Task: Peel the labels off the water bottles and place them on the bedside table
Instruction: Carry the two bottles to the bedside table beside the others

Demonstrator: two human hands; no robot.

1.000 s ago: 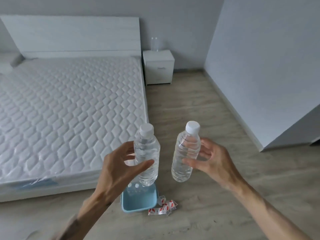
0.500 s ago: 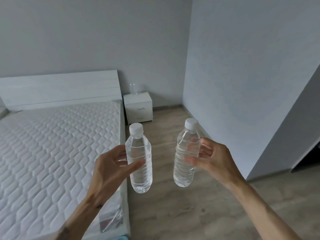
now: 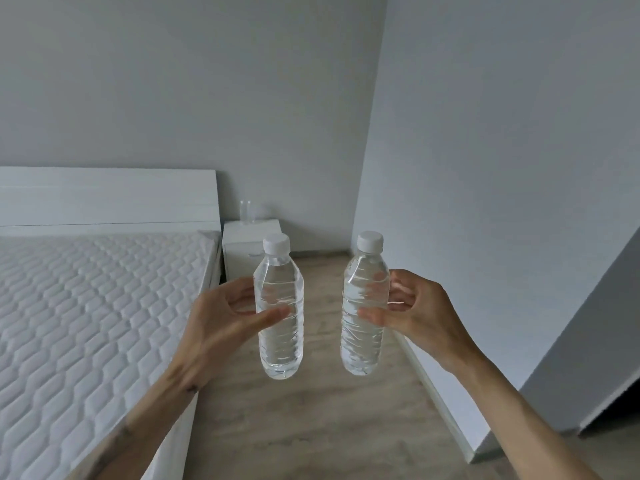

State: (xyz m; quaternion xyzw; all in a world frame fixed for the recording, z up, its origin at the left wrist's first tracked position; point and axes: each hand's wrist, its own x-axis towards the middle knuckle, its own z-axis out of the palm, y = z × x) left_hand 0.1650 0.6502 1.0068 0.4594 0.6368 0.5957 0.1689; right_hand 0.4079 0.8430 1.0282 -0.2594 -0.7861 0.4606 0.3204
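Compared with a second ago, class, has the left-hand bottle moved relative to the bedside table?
Yes: the left-hand bottle has come toward the bedside table, now overlapping its front in view.

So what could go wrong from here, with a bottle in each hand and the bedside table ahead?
1. The left hand grips the left bottle and the right hand grips the right bottle round the middle only. The bare plastic looks smooth, so either might slip and drop to the floor.
2. A glass stands on the bedside table; setting two bottles down beside it could knock it over.
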